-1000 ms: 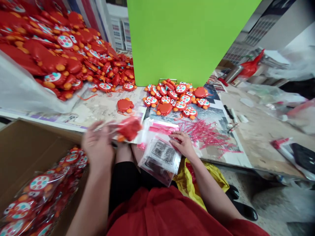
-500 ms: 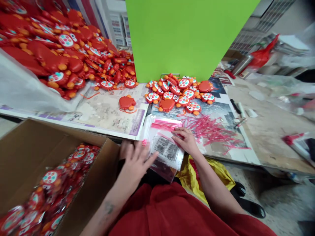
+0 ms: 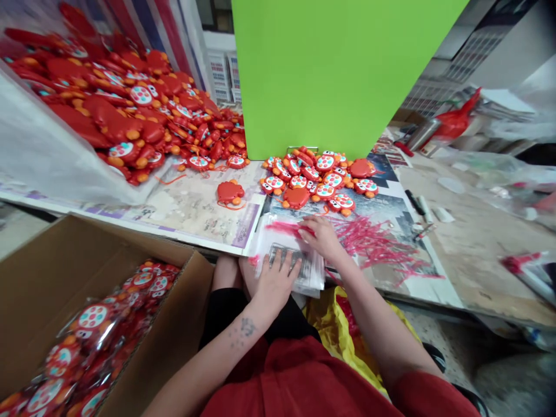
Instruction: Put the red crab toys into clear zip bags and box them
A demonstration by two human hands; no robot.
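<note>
Both hands rest on the stack of clear zip bags [image 3: 290, 263] at the worktop [image 3: 195, 202] edge, left hand [image 3: 275, 281] fingers spread flat, right hand [image 3: 320, 236] fingers curled at the top bag's pink strip: bag-picking stage, apparently; next comes peeling one bag free.

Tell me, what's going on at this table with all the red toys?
A person sits at the table edge with both hands on a stack of clear zip bags with pink seals. The left hand lies flat on the stack; the right hand fingers the top bag near its seal. Loose red crab toys lie just beyond, with a far bigger heap to the left. A cardboard box at the person's left holds crab toys already bagged.
</note>
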